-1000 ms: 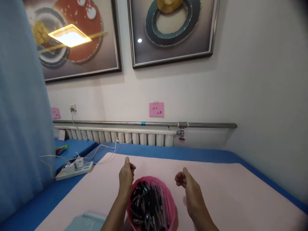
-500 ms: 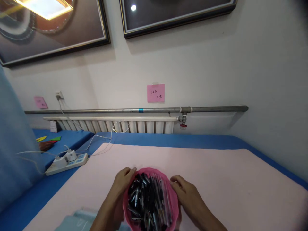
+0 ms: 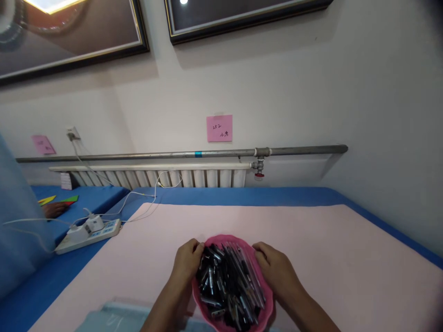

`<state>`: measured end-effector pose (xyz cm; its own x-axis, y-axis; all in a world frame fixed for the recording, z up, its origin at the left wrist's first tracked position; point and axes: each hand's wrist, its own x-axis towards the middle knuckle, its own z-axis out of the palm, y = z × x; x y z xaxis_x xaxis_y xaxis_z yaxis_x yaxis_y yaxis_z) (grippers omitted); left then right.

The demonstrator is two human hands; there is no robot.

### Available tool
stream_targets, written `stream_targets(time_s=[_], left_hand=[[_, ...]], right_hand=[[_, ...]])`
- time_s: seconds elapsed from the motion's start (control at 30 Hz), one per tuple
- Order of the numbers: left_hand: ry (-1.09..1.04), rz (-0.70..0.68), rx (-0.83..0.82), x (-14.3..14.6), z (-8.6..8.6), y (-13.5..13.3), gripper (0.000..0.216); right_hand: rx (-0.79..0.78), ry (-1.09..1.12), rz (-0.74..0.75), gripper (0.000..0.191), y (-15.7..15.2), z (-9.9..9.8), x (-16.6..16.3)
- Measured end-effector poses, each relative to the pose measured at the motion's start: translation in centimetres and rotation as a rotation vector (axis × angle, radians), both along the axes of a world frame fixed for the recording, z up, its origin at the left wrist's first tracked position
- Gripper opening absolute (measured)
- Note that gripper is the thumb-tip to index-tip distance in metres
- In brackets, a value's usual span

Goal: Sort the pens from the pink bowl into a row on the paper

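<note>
Pens (image 3: 230,281), dark-barrelled and heaped above the rim, fill a pink bowl (image 3: 226,237) that sits low in the middle of the view, on the near part of a pale pink mat (image 3: 328,249) close to the person's body. The left hand (image 3: 187,263) clasps the bowl's left side and the right hand (image 3: 278,276) its right, fingers of both curled closed about the rim, with the left fingertips seeming to press against the nearest pens. Because the heap stands so high, any tilt or squeeze of the thin wall would likely send pens rolling out over the mat. Whether the bowl's base is flat on the mat or lifted cannot be told, since its near side runs out of the picture. A pale blue sheet or bag (image 3: 114,318) lies just beside the left forearm, and a dragged bowl could catch on it. Beyond and to the right the mat gives wide room, ending in the blue table border (image 3: 242,196) before the wall, where loose pens might roll off. To the left the space is tighter: a power strip (image 3: 88,229) with trailing cables (image 3: 138,205) lies on the blue surface, another person's hand (image 3: 51,210) rests further back, and a blue curtain (image 3: 14,244) closes that side.
</note>
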<state>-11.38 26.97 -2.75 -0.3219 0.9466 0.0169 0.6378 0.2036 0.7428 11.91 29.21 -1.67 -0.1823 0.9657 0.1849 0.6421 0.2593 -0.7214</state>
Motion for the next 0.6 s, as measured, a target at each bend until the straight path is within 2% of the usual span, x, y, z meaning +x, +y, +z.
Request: stream_targets(time_s=[0.3, 0.6], left_hand=[[-0.006, 0.0, 0.037, -0.2, 0.0, 0.0, 0.024], [0.027, 0.037, 0.039, -0.9, 0.6, -0.2, 0.023]], right_hand=[[0.017, -0.076, -0.043, 0.024, -0.4, -0.3, -0.5], [0.015, -0.087, 0.019, 0.025, -0.8, -0.5, -1.1]])
